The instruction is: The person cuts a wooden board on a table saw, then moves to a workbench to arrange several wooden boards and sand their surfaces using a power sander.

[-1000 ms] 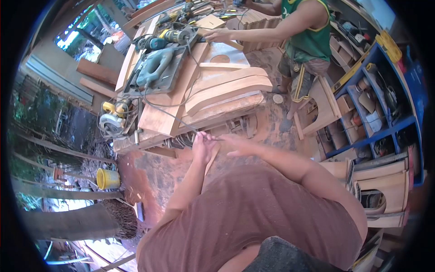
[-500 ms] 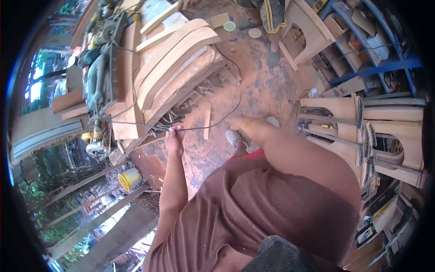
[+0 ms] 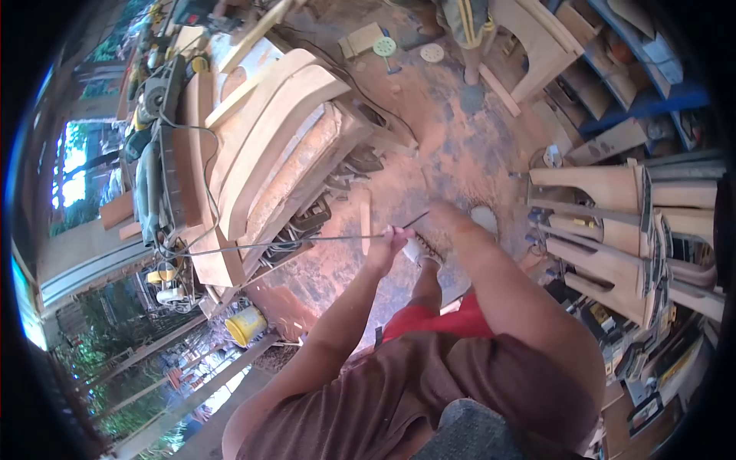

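A thin dark power cord stretches from the tools on the left to my left hand, whose fingers are pinched shut on it. Past those fingers a short piece of cord slants up to my right hand. That hand is closed where the cord meets it, though its fingertips are mostly hidden. Both hands are in front of my body, above the floor and my light-coloured shoe.
Left stands a workbench with curved wooden pieces and power tools. A yellow bucket sits below it. Wooden frames and a blue shelf line the right. Another person's leg is at the top.
My left hand has moved right along with the cord, close to my right hand. The cord from the tools is now pulled straighter, and my right hand has shifted slightly right.
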Demonstrator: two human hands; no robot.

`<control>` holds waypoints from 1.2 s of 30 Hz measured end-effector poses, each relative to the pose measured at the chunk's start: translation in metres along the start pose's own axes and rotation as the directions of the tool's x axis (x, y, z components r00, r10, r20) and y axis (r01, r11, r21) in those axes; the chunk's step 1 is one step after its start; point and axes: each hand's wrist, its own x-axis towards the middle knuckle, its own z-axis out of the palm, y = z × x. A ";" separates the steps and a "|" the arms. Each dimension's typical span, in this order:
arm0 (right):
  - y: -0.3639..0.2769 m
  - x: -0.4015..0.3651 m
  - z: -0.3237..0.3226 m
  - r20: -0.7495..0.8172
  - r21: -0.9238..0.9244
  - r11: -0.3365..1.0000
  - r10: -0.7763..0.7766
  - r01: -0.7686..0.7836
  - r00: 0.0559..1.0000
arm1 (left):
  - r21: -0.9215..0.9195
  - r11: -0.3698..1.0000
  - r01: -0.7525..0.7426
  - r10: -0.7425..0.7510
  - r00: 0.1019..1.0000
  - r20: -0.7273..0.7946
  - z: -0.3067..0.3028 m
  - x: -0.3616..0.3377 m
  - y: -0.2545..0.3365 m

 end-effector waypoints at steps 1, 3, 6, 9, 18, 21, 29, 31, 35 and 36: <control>0.048 0.014 -0.001 -0.066 -0.080 0.996 0.024 -0.030 0.998 | -0.060 0.998 -0.008 0.013 0.997 0.081 0.014 -0.013 0.012; 0.068 -0.021 -0.090 -0.349 -0.136 0.989 0.005 -0.055 0.937 | -0.114 0.992 -0.055 0.073 0.984 0.160 0.024 -0.039 0.036; 0.093 -0.070 -0.192 -0.670 0.099 0.993 0.114 -0.064 0.734 | -0.294 0.945 -0.140 0.220 0.940 0.262 0.030 -0.070 0.059; 0.085 -0.118 -0.251 -0.690 -0.229 0.973 -0.184 0.030 0.700 | -0.332 0.928 -0.170 0.257 0.936 0.241 0.017 -0.105 0.082; -0.012 -0.242 -0.209 -0.212 -0.253 0.923 -0.345 0.290 0.914 | -0.520 0.603 -0.605 0.555 0.786 -0.271 -0.038 -0.202 0.114; -0.018 -0.256 -0.205 -0.126 -0.327 0.917 -0.284 0.230 0.951 | -0.485 0.536 -0.691 0.620 0.712 -0.329 -0.051 -0.219 0.100; -0.033 -0.221 -0.208 -0.254 -0.210 0.851 -0.523 0.481 0.814 | -0.353 0.749 -0.561 0.401 0.808 -0.432 -0.018 -0.209 0.054; -0.012 -0.190 -0.200 -0.211 -0.240 0.841 -0.533 0.486 0.819 | -0.328 0.758 -0.564 0.382 0.792 -0.477 -0.010 -0.207 0.044; -0.014 -0.186 -0.208 -0.159 -0.225 0.825 -0.556 0.519 0.816 | -0.202 0.831 -0.519 0.376 0.790 -0.485 -0.011 -0.203 0.028; -0.010 -0.183 -0.205 -0.157 -0.226 0.824 -0.557 0.519 0.816 | -0.105 0.869 -0.484 0.373 0.779 -0.505 -0.014 -0.201 0.024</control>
